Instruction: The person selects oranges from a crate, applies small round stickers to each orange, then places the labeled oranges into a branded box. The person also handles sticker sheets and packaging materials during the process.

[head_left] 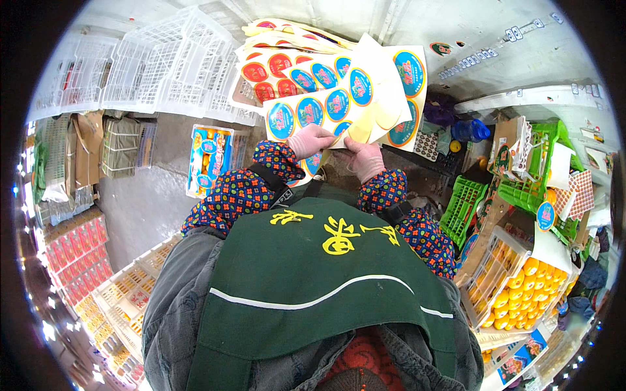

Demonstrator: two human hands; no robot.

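In the head view, the person's left hand (pixel 309 140), in a thin pale glove, is closed on the lower left edge of a sticker sheet (pixel 326 104), a pale yellow backing sheet covered with blue oval stickers rimmed in orange. The right hand (pixel 365 158), gloved the same way, is drawn together with its fingertips pinching at the sheet's lower middle, just beside the left hand, where bare yellow ovals show that stickers have come off. The sheet is held up in front of the chest, tilted away from the person, and it overlaps a fan of more sticker sheets (pixel 280 62) behind it, some with red ovals and some with blue. Both forearms wear dark patterned sleeves (pixel 244 195) dotted with red and blue, and a green apron (pixel 326 293) with yellow markings fills the lower middle of the picture. Beyond the hands, white plastic crates (pixel 169 65) stand stacked at the upper left, and a printed fruit box (pixel 208 156) lies on the grey floor below them. To the right, green plastic crates (pixel 515 189) sit beside an open carton of orange fruit (pixel 521 287) packed in rows. At the lower left lie pink and red cartons (pixel 75 251) and a white crate with small packs (pixel 130 300).
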